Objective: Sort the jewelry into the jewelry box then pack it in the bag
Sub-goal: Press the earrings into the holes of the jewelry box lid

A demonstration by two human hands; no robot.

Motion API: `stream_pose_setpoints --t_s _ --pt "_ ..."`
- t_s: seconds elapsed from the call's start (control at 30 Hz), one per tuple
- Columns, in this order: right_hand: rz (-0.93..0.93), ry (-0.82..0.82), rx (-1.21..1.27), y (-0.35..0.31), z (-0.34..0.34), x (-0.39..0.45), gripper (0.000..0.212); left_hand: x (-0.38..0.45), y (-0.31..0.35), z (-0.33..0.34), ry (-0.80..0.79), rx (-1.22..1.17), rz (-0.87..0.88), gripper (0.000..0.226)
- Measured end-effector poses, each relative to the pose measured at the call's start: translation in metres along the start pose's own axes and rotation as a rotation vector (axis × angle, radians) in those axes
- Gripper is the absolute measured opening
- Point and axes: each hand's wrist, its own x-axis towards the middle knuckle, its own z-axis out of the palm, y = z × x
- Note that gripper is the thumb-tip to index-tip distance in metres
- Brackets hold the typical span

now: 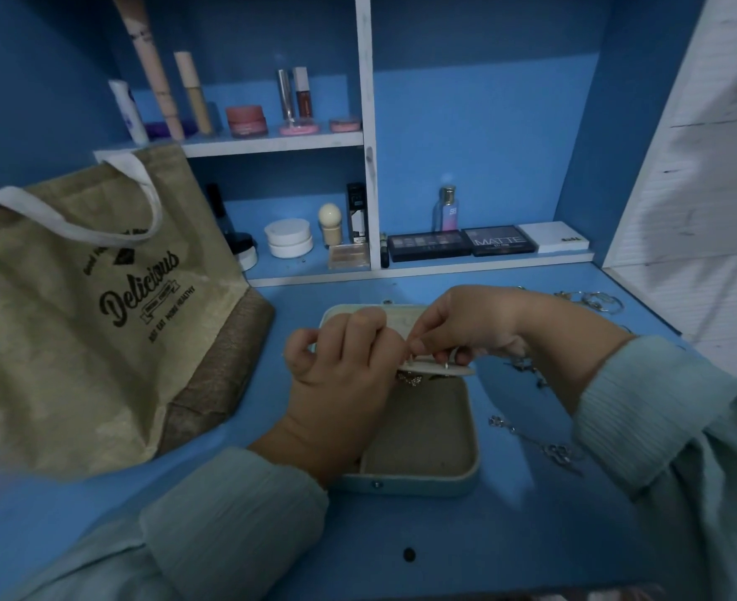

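Still sorting: both hands, the left hand [340, 366] and right hand [466, 325], pinch a small earring card [438, 367] over the open jewelry box [423, 481], so next it likely needs seating inside.

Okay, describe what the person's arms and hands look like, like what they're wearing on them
Both arms are covered by long sleeves in a pale mint-green fabric with fine ribbing or pleats, the left sleeve and the right sleeve ending in snug cuffs at the wrists. The left hand and right hand are bare: no gloves. No rings, watch or bracelets are visible in this dim view.
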Motion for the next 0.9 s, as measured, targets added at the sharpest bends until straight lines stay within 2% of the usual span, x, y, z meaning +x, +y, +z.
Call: stream_pose_setpoints --t_s 0.23,0.53,0.77,0.9 --pt "0.007 -0.038 0.009 0.0048 0.0013 0.0054 0.017 0.0002 0.0003 -0.0007 0.014 0.008 0.013 0.042" --pt "-0.065 -0.047 -0.214 -0.0031 0.0003 0.0029 0.012 0.0004 0.0007 -0.0005 0.005 0.002 0.010 0.040" --pt "-0.053 -0.091 -0.131 -0.0007 -0.0027 0.0067 0.019 -0.0006 0.0011 -0.0005 0.013 0.005 0.001 0.040" --pt "-0.064 -0.091 -0.193 -0.0018 -0.0009 0.0083 0.017 -0.0012 0.0012 -0.0009 0.017 -0.008 -0.005 0.038"
